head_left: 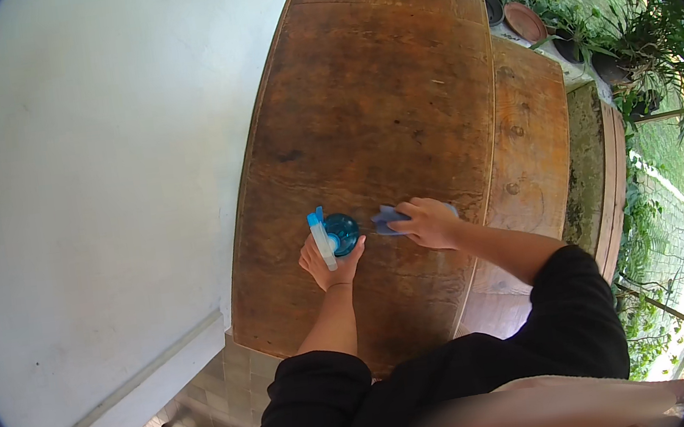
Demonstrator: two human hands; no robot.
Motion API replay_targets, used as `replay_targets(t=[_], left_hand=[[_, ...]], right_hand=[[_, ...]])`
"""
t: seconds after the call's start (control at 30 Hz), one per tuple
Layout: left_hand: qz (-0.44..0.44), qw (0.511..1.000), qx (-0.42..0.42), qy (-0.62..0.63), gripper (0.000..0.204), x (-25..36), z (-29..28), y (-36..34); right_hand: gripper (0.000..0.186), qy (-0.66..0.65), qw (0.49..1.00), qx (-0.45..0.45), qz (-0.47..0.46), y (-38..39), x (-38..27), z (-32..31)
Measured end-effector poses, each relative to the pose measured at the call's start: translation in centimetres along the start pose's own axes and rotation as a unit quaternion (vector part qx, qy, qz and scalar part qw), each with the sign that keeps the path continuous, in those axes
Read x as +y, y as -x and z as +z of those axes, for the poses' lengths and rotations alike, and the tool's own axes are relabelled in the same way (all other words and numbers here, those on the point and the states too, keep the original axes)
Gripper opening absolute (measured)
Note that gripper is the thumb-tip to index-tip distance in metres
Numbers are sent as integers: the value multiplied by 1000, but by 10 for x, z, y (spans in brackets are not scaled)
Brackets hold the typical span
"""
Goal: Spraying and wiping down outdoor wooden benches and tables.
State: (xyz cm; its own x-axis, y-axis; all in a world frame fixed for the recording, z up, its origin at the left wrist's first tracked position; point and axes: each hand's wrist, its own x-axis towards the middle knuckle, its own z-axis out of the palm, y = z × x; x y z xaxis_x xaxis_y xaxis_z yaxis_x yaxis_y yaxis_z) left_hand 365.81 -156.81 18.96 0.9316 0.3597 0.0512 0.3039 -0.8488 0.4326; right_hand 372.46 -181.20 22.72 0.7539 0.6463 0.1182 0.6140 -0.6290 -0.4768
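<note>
and my left hand (336,275) is closed around the blue spray bottle (345,229), my right hand (429,222) grips a bluish cloth (388,221), both over the desk (380,106); work looks under way, how much remains i can't tell.

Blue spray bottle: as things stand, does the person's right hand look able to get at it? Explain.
Probably yes, though not freely: the right hand is near the spray bottle, but it holds a blue cloth, and the left hand appears to grip the bottle.
</note>
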Motion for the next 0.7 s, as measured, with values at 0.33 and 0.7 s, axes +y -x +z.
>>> replay_targets(t=[0.33, 0.7], left_hand=[[-9, 1000, -14, -3, 98, 7, 4, -3], [-58, 997, -47, 12, 104, 0, 1, -1]], right_hand=[[24, 174, 921, 221, 270, -86, 149, -52], [23, 1, 997, 38, 64, 1, -20, 23]])
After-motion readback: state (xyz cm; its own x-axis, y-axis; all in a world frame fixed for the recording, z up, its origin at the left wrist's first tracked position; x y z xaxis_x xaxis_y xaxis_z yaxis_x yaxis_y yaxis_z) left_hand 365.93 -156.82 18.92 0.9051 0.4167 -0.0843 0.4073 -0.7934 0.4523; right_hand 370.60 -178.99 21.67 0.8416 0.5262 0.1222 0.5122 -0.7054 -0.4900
